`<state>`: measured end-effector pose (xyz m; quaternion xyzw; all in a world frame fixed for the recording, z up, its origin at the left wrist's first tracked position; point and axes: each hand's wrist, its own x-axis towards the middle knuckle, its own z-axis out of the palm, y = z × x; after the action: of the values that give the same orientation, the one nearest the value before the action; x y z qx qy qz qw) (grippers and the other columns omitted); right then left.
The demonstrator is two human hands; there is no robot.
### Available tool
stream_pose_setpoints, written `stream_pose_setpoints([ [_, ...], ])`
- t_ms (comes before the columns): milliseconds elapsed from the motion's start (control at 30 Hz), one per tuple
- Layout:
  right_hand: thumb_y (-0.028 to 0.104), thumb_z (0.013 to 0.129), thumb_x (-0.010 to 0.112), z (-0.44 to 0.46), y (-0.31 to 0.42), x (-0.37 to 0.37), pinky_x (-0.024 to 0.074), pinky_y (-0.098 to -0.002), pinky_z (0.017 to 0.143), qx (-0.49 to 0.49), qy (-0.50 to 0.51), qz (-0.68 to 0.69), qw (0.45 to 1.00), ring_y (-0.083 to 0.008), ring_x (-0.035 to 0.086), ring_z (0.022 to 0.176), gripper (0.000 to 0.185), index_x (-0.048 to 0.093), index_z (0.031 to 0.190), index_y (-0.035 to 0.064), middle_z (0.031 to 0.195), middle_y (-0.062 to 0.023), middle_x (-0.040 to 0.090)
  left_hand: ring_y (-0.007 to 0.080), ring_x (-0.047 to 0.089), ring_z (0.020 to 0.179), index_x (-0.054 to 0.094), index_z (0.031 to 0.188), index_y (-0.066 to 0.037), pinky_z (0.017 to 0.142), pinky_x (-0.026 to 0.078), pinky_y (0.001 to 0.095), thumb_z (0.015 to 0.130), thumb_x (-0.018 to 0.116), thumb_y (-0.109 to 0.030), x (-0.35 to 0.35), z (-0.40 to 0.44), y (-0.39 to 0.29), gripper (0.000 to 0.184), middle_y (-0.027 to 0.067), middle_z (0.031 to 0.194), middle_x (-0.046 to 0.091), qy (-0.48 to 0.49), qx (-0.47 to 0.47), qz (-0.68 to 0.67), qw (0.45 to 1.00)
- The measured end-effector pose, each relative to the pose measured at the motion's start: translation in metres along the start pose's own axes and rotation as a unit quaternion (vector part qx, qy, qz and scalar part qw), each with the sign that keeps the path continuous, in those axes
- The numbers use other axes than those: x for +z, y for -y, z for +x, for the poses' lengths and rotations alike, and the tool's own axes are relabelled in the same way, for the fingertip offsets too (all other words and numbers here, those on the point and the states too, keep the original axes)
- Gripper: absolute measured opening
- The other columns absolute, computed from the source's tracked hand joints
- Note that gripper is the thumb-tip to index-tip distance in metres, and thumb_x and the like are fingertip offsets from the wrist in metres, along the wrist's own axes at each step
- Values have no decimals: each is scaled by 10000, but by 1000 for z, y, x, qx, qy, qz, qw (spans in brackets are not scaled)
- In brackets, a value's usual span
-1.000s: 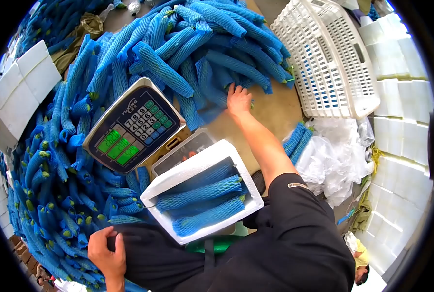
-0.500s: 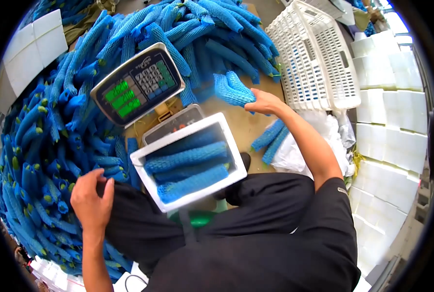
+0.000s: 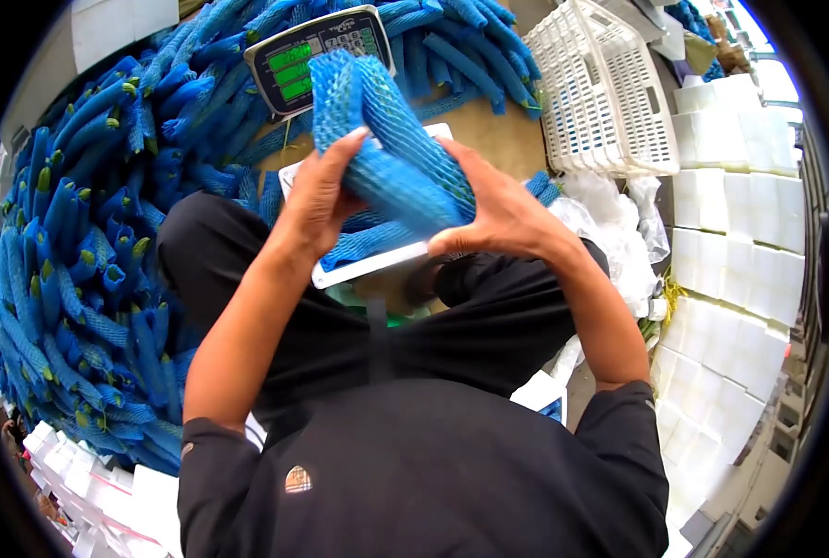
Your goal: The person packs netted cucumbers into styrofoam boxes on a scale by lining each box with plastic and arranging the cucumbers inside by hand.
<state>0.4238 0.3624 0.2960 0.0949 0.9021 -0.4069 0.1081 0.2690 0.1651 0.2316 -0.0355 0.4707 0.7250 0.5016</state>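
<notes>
A folded bundle in blue netting [image 3: 396,139] is held up between both hands, over a white foam box [image 3: 340,272]. My left hand [image 3: 323,191] grips its left side, with the thumb on the netting. Around its right end is my right hand [image 3: 494,205], thumb below and fingers above. Motion blurs the lower part of the bundle. Beneath it, more blue-netted pieces [image 3: 363,244] lie in the box, mostly hidden. A scale display [image 3: 317,60] with green digits stands just beyond, partly covered by the bundle.
Blue-netted vegetables [image 3: 89,270] are heaped on the left and far side. A white plastic crate [image 3: 605,93] stands at the far right, above crumpled clear plastic bags [image 3: 610,232]. White foam boxes [image 3: 735,251] are stacked along the right edge.
My right hand has brought the blue-netted bundle from the far right to above the foam box. My left hand has risen from beside the knee and taken hold of it. The view has shifted.
</notes>
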Motion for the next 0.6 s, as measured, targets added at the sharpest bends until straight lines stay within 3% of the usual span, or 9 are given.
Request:
stream_pose_setpoints([
  [67, 565, 753, 882, 14, -16, 15, 433, -432, 1136, 25, 33, 137, 990, -357, 519, 1389, 1136, 348, 1567, -21, 1477, -247, 521, 217, 714, 1016, 643, 1219, -27, 942, 580, 395, 950, 735, -401, -51, -10, 0, 470, 125, 1134, 739, -49, 16, 15, 999],
  [100, 559, 787, 859, 22, -29, 24, 452, -432, 1113, 34, 40, 185, 981, -336, 540, 1366, 1080, 370, 1554, -24, 1436, -235, 553, 194, 720, 926, 591, 1234, -36, 795, 605, 349, 952, 728, -376, -58, -31, -8, 462, 130, 1105, 748, -77, 68, 27, 994],
  [133, 497, 867, 806, 27, -32, 33, 498, -460, 1041, 68, 63, 150, 984, -354, 582, 1298, 877, 443, 1517, 34, 1366, -194, 613, 207, 725, 934, 574, 1237, -35, 785, 611, 344, 955, 722, -374, -70, -47, -14, 465, 148, 1096, 747, -112, 99, 39, 988],
  [233, 381, 881, 796, 43, -63, 64, 478, -481, 1051, 49, 98, -82, 991, -378, 581, 1262, 694, 523, 1463, 117, 1327, -150, 647, 236, 738, 918, 553, 1279, 6, 817, 611, 349, 979, 673, -368, -78, -88, -23, 494, 178, 1068, 743, -119, 153, -24, 981],
  [333, 252, 809, 818, 53, -123, 108, 373, -448, 1144, -184, 20, -289, 939, -300, 534, 1304, 593, 647, 1372, 182, 1312, -67, 648, 252, 747, 889, 525, 1325, 53, 843, 609, 358, 986, 651, -350, -85, -109, -25, 541, 189, 1029, 733, -132, 222, 49, 965],
  [433, 238, 811, 818, 52, -119, 118, 369, -452, 1149, -155, -29, -292, 943, -301, 514, 1321, 591, 651, 1375, 184, 1334, -68, 622, 273, 749, 902, 517, 1340, 57, 848, 609, 367, 984, 649, -335, -94, -120, -21, 547, 196, 1037, 726, -161, 248, 61, 953],
  [567, 244, 837, 809, 45, -105, 121, 351, -507, 1161, -130, -80, -271, 950, -316, 510, 1319, 573, 645, 1373, 124, 1332, -112, 615, 270, 746, 891, 516, 1343, 51, 849, 608, 373, 984, 650, -342, -104, -124, -20, 548, 185, 1027, 723, -124, 234, 83, 961],
  [600, 276, 881, 795, 45, -89, 117, 391, -507, 1140, -124, -98, -253, 955, -350, 555, 1263, 559, 629, 1377, 81, 1333, -142, 613, 264, 745, 886, 522, 1342, 44, 839, 610, 374, 994, 647, -348, -104, -120, -19, 540, 178, 1017, 722, -123, 226, 77, 963],
])
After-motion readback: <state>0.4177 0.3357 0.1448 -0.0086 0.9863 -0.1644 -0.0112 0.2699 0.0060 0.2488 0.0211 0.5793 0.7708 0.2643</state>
